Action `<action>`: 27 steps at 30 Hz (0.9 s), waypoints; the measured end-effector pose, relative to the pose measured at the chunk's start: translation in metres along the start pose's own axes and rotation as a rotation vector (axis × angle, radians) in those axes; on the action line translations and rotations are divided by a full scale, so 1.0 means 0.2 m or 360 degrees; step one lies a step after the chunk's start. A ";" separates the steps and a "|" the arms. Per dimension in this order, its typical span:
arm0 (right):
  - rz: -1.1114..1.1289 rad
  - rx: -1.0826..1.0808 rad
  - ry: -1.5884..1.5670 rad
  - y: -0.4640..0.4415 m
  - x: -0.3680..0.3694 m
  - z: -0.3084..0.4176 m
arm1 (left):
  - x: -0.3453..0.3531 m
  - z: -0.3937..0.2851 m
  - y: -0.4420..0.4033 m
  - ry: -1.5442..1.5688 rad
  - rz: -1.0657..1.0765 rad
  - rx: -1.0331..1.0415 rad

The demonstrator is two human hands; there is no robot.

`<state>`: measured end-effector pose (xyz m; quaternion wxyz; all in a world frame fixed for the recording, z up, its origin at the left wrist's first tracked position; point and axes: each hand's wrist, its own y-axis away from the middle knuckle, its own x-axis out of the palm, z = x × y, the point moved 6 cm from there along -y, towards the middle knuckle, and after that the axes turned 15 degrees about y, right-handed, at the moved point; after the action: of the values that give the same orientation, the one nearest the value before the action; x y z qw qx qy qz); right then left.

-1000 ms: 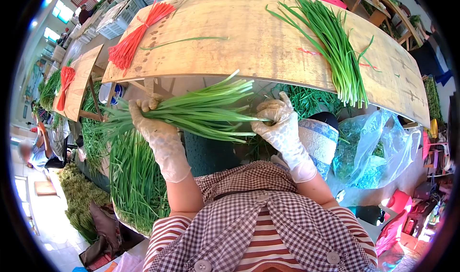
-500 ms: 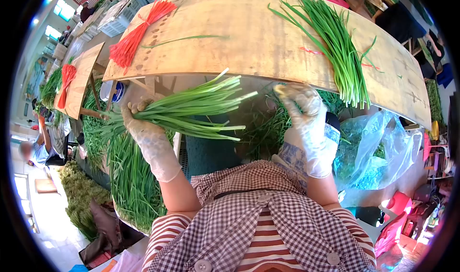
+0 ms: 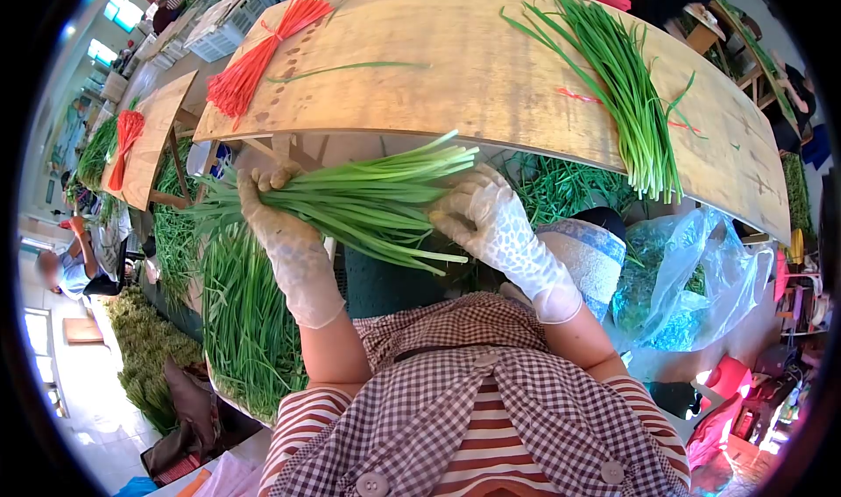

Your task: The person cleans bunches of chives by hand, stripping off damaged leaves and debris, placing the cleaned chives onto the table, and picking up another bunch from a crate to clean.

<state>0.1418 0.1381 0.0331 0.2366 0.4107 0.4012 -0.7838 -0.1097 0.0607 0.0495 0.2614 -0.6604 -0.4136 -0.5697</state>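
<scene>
My left hand (image 3: 273, 201), in a pale patterned glove, is closed round the leafy part of a bunch of garlic chives (image 3: 368, 195). The bunch lies nearly level in front of me, with its pale stalk ends pointing right. At those ends is my right hand (image 3: 486, 212), gloved alike, its thumb and fingers curled onto the stalks. Its fingertips are partly hidden among them. A second bunch of garlic chives (image 3: 626, 103) rests on the right side of the wooden table (image 3: 394, 24). To my left is a big heap of loose garlic chives (image 3: 250, 322).
Red ties (image 3: 263, 63) lie in a bundle at the table's left, and more red ties (image 3: 127, 142) on a smaller table (image 3: 162, 133). A clear plastic bag (image 3: 701, 269) with greens stands at right. Green trimmings (image 3: 569, 186) lie beneath the table. Another person (image 3: 74, 265) is far left.
My right hand has moved left from beside the table edge to the stalk ends. My left hand and its bunch have shifted slightly right.
</scene>
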 end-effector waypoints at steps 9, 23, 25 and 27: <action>-0.0083 0.0425 -0.0482 0.13 0.01 -0.07 | 0.05 0.02 0.01 0.0188 0.0185 -0.0096; -0.0211 0.0425 -0.0603 0.10 -0.14 -0.14 | 0.09 0.00 -0.01 0.0555 0.0279 -0.0407; 0.0539 0.0641 -0.1027 0.16 0.04 -0.13 | 0.10 0.01 0.01 0.0532 0.0127 -0.0338; 0.0278 0.0563 -0.0309 0.15 -0.02 -0.17 | 0.16 -0.01 -0.01 0.0462 0.0226 -0.0321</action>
<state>0.1800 0.1494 0.0124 0.2654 0.4015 0.1955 -0.8545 -0.1125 0.0672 0.0812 0.2903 -0.6217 -0.2647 -0.6776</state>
